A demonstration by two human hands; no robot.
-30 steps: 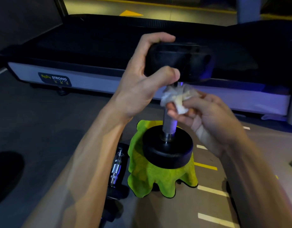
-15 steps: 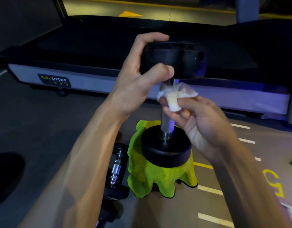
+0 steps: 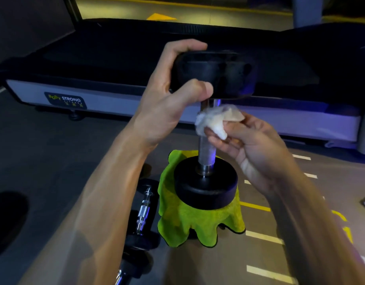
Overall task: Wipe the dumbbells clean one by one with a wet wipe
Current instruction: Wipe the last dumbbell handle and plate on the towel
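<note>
A black dumbbell (image 3: 206,182) with a metal handle stands upright, its lower head over a bright green cloth (image 3: 185,223). My left hand (image 3: 167,103) grips the upper head from the left, thumb across its front. A crumpled white wet wipe (image 3: 214,120) is pinched in my right hand (image 3: 253,149) and pressed against the upper part of the handle, just under the top head.
Another dumbbell (image 3: 143,214) with a chrome handle lies on the dark floor left of the green cloth, and part of a further one shows below it. A treadmill deck (image 3: 107,99) runs across behind. Yellow and white floor lines mark the right side.
My right hand with the wipe has shifted slightly along the upper part of the handle and turned a little. My left hand keeps the same grip on the top head.
</note>
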